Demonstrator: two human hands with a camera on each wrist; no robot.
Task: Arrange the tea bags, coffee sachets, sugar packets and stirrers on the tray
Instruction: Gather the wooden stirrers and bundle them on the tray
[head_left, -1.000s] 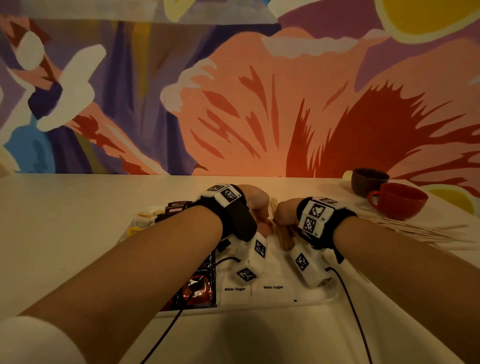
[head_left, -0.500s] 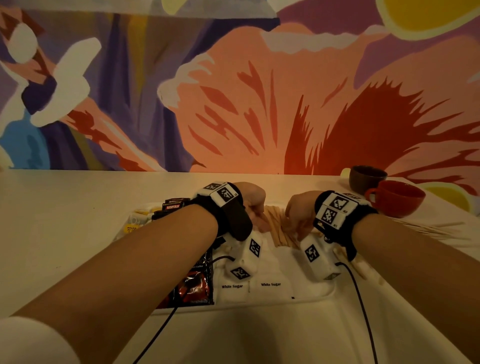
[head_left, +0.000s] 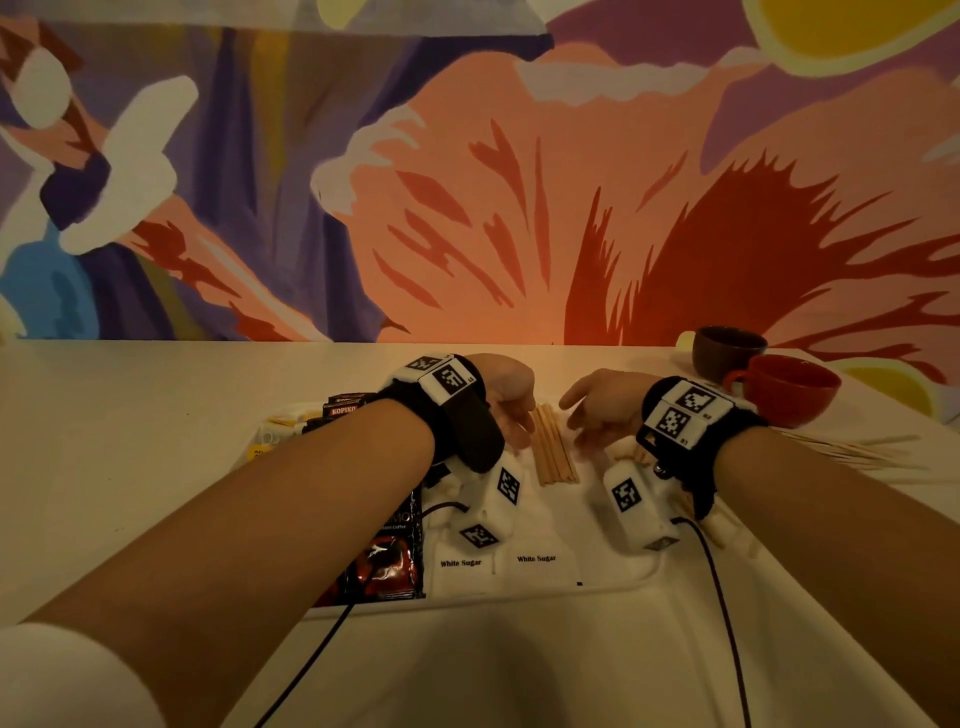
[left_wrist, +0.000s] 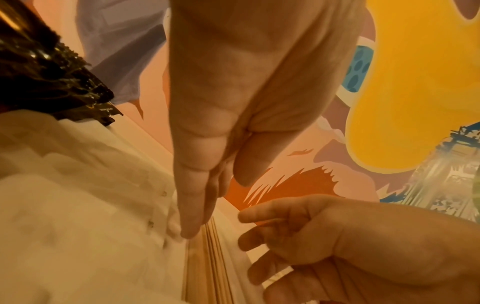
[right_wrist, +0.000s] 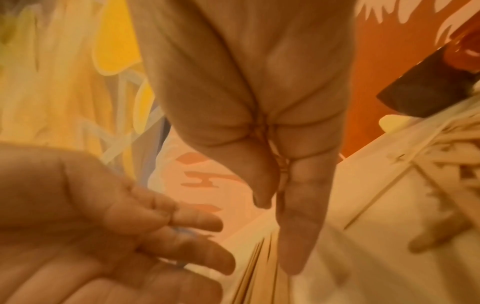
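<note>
I have both hands over the shallow white plastic tray (head_left: 613, 590) on the pale tabletop (head_left: 130, 441), flanking a squared-up bundle of thin wooden stirrers (head_left: 556, 449) that lies on the tray. My left hand (head_left: 506, 397) has its fingers straight and together, the tip of 1 resting just beside the bundle's left edge; it holds nothing. My right hand (head_left: 597, 408) is relaxed with fingers straight, on the bundle's right side, also empty; I cannot tell whether it touches the wood. By my reading the work is well advanced: 2 white paper sugar packets (head_left: 498, 569) printed "White Sugar" sit side by side at the near edge, dark glossy coffee sachets (head_left: 389, 561) lie left of them, and yellow-and-white tea bags (head_left: 280, 431) occupy the far left corner. What remains, I judge, is the loose scatter of wooden stirrers (head_left: 852, 449) off the tray to the right, near the red ceramic cup (head_left: 789, 387).
</note>
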